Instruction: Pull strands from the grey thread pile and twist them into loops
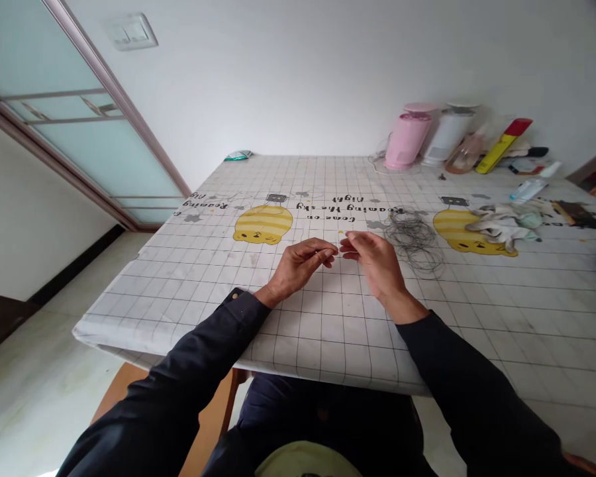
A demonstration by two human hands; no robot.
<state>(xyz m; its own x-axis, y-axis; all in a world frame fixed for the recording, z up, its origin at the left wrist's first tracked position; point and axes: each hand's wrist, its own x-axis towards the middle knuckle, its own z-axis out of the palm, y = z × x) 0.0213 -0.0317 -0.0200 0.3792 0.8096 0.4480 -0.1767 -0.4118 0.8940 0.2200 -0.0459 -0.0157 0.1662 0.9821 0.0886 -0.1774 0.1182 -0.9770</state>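
My left hand [305, 265] is above the near middle of the table, thumb and forefinger pinched together. Whatever is in that pinch is too small to make out. Just to its right is my right hand [375, 265], its fingers bent and a little apart, with nothing visible between them. The fingertips of both hands almost meet. Beside the right hand, a loose tangle of thin dark wire [414, 242] lies on the tablecloth [298, 331].
Along the wall stand a pink cylindrical device [407, 140], a white one [447, 136] and a yellow-and-red box [501, 147]. A crumpled cloth [504, 224] and a clear bottle [534, 184] lie at right. A green packet [238, 156] rests at the far left corner.
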